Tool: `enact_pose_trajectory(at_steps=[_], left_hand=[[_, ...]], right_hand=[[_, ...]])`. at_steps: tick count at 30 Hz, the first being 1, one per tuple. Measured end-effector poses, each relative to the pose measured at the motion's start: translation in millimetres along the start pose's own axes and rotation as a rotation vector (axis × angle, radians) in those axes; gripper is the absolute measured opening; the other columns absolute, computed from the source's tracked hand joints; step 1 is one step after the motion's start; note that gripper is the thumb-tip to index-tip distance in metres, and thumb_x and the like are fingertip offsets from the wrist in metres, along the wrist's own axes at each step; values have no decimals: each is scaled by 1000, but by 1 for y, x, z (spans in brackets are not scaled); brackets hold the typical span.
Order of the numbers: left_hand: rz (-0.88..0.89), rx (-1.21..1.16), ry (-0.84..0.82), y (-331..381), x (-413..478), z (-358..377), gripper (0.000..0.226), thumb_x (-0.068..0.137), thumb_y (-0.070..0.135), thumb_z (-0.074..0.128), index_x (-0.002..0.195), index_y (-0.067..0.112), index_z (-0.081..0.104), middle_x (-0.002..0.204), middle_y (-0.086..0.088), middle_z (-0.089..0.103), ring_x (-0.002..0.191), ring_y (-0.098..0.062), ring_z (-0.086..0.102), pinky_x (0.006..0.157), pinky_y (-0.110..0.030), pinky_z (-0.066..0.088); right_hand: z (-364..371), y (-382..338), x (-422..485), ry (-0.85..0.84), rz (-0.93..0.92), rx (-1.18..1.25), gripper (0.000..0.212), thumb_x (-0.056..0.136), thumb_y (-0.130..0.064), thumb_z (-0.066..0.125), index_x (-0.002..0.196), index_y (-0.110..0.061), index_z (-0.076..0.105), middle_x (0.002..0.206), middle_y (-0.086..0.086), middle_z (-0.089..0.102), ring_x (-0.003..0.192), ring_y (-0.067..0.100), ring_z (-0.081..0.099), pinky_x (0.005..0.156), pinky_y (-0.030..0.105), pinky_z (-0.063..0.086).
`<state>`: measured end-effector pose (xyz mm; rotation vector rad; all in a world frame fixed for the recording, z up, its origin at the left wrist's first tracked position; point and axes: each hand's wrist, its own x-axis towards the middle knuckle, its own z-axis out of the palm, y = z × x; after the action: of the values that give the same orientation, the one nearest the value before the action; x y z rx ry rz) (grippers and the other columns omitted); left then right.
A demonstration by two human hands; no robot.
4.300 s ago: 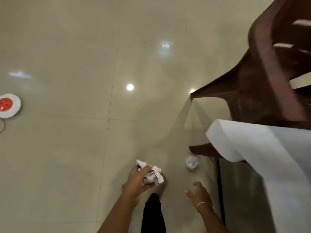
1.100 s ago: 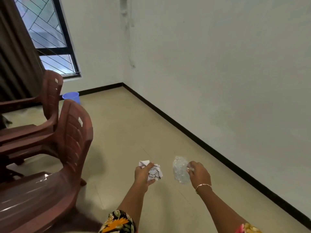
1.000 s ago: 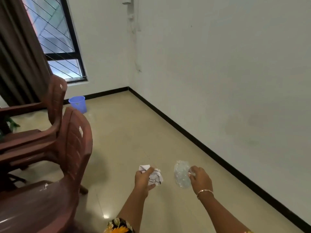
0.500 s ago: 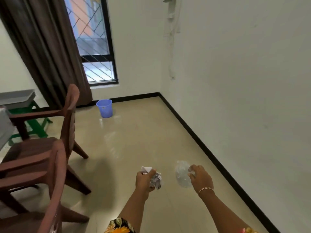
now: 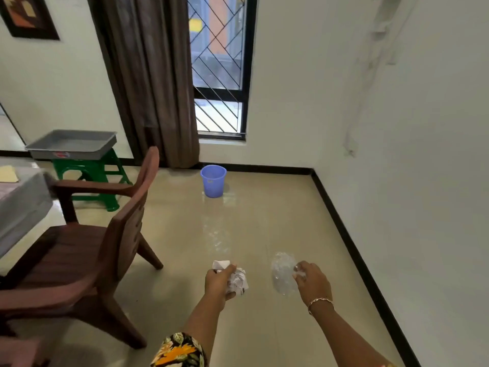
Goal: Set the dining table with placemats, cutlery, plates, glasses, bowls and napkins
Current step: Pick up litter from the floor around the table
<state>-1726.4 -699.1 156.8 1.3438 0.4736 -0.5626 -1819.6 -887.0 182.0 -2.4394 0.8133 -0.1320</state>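
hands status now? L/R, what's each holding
Left hand: closed around crumpled white paper.
Right hand: closed, pinching a crumpled clear plastic wrapper.

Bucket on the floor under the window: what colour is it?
Plain periwinkle blue. The bucket shows best in the head view, the only one given.

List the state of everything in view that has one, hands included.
left hand, gripping the crumpled paper.
right hand, pinching the clear plastic wrap.
crumpled paper, balled up in the left hand.
clear plastic wrap, scrunched, hanging from the right hand.
blue bin, upright below the window.
grey tray, level on the green stool.
brown chair, upright on its legs.
curtain, pulled aside, window grille showing.
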Motion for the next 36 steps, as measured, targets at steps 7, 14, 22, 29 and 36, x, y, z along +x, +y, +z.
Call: enact_pose_trajectory(at_steps=[7,14,22,29,36], left_hand=[[6,-12,35,89,126,61,37,86,17,67,117,4,52,104,-15,60,76,-25,58,57,-29,45],[43,-78,133,168,267,120,40,87,17,66,120,1,51,104,-17,58,70,-22,56,56,-28,44],[34,-171,240,278,404,168,40,86,18,66,119,0,53,97,-14,60,66,-21,58,54,-25,43],[80,-219,286,373,532,159,13,86,18,66,92,10,58,70,-3,62,46,-12,59,44,-19,46],[24,-164,287,479,666,139,10,86,19,66,84,14,57,53,4,62,36,-9,56,43,-19,45]], right_hand=[[21,-38,168,-50,-28,38,17,88,-15,56,105,-13,61,107,6,58,88,24,60,74,28,42],[49,-74,354,-149,-153,-21,18,90,-16,54,107,-14,60,104,2,55,74,16,45,66,23,33],[61,-151,572,-208,-227,-66,18,88,-16,56,105,-15,61,108,7,57,91,24,60,73,27,41],[131,-245,712,-260,-235,-35,20,87,-16,58,105,-12,63,108,11,59,97,29,59,76,29,42],[198,-330,847,-310,-179,-95,24,87,-19,58,109,-11,62,109,13,59,102,30,57,77,29,41]])
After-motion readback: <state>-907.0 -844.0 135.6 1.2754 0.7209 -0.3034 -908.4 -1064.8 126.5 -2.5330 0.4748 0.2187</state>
